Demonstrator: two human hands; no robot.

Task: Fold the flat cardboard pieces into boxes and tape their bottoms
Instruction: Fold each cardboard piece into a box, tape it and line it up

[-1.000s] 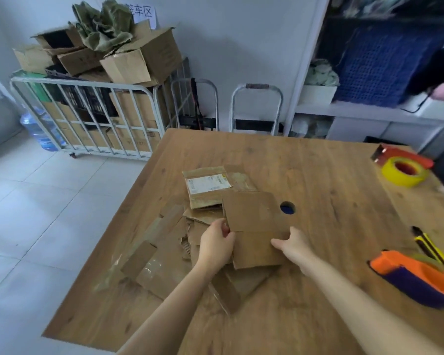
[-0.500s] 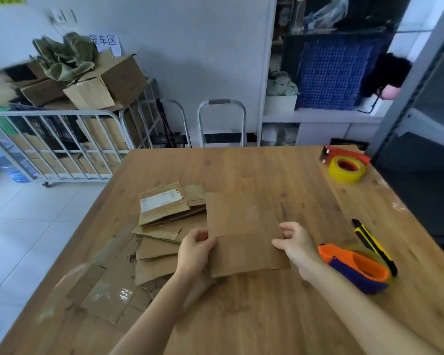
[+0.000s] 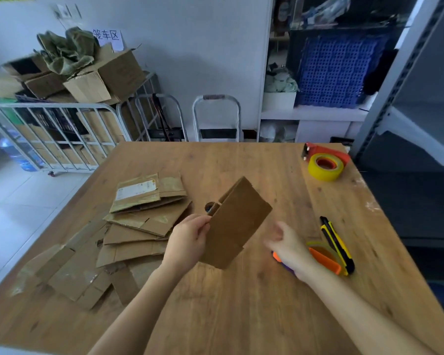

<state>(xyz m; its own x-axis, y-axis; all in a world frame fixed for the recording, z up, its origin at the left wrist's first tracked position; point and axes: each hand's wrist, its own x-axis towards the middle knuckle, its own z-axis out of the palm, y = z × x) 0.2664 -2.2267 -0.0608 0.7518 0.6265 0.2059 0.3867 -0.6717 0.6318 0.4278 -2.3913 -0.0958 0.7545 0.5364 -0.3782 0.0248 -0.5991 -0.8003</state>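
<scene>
Flat cardboard piece [image 3: 237, 224] is held tilted above the counter [image 3: 241, 303], pinched at its edge by the left grip [image 3: 187, 242]; the right grip [image 3: 289, 248], blurred, is released just beside it. Flattened pieces [image 3: 139, 226] are stacked to the left. Green cloth [image 3: 64, 51] is heaped over open boxes [image 3: 113, 78] on the cart [image 3: 57, 139].

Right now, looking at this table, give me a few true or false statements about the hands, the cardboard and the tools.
The left hand holds a cardboard piece off the table. True.
The right hand grips the knife. False: the knife lies on the table, untouched.
The yellow tape roll sits near the table's far right corner. True.
The cardboard pile lies right of the held piece. False: it lies to its left.
</scene>
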